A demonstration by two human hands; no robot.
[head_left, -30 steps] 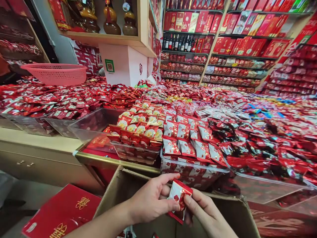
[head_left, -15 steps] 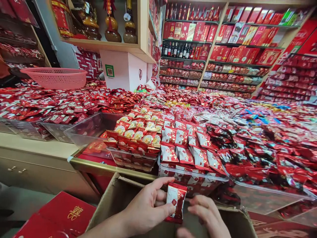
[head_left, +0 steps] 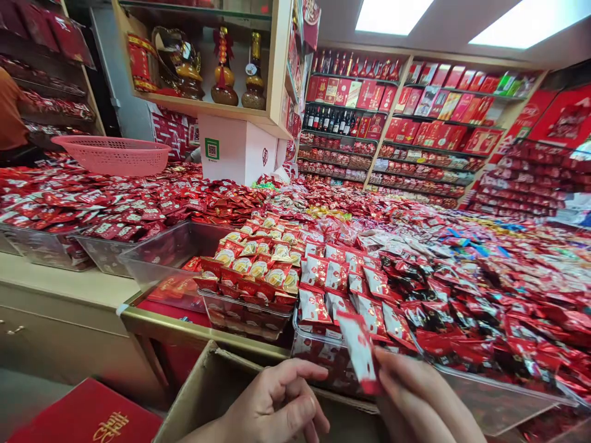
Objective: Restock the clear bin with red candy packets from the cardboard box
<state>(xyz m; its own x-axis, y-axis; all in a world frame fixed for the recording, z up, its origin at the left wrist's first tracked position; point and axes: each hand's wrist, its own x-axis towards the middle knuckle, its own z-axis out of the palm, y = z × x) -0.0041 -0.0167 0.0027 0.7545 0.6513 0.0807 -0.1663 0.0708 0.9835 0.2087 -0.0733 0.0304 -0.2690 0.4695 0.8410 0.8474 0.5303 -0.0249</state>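
My right hand (head_left: pixel 418 394) pinches a red and white candy packet (head_left: pixel 359 351) by its right edge, holding it tilted in front of a clear bin. My left hand (head_left: pixel 281 403) hangs over a cardboard box (head_left: pixel 210 375) with its fingers loosely curled and apart, nothing in them. Right behind the held packet, matching red and white packets (head_left: pixel 339 277) stand in rows in the clear plastic bin (head_left: pixel 318 347). To their left, red and gold packets (head_left: pixel 252 264) are stacked in another bin. The inside of the cardboard box is mostly hidden by my hands.
Heaps of dark red packets (head_left: pixel 462 301) fill the bins on the right. A pink basket (head_left: pixel 115 157) rests on packets at the back left. A red box (head_left: pixel 87 415) lies at the lower left. A person's orange sleeve (head_left: pixel 12 111) shows at the left edge.
The candy packet has passed from my left hand to my right, moving up and right towards the bin. My left hand has let go. The view has tilted upward.
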